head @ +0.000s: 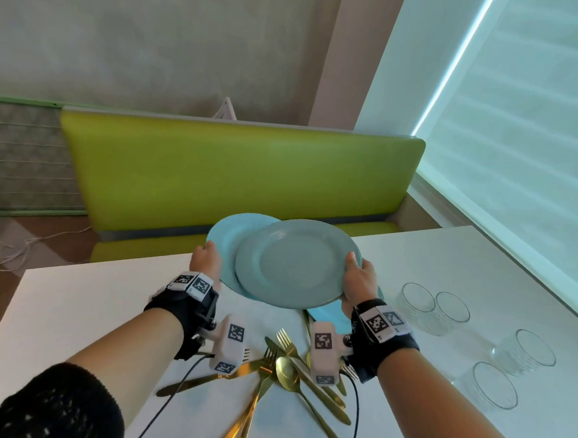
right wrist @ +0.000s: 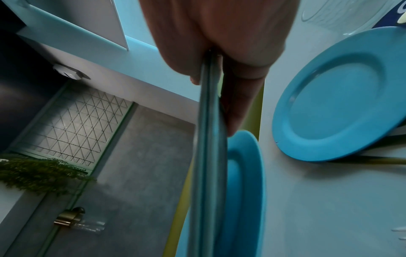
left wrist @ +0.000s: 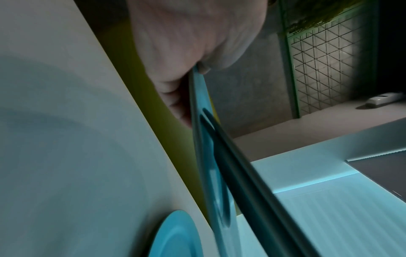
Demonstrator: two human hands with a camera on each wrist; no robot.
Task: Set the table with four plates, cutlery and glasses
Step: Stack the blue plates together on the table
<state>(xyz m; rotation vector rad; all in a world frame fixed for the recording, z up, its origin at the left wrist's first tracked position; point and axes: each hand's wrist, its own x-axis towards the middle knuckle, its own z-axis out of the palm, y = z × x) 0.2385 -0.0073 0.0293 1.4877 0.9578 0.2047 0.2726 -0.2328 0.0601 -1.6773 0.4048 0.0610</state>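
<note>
My left hand [head: 206, 259] pinches the blue plate [head: 228, 240] rim; my right hand [head: 358, 281] pinches the grey plate [head: 295, 264]. Both look stiff, slick and breakable, so I'd keep to the rims.

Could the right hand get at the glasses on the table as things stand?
Probably not yet: the right hand grips the grey plate by its rim. The glasses stand just to its right with nothing between, so once it is freed the way looks open.

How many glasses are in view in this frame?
4, all on the right side of the table: far left glass beside far right glass, then middle glass and near glass closer to the person. More could lie outside the frame.
</note>
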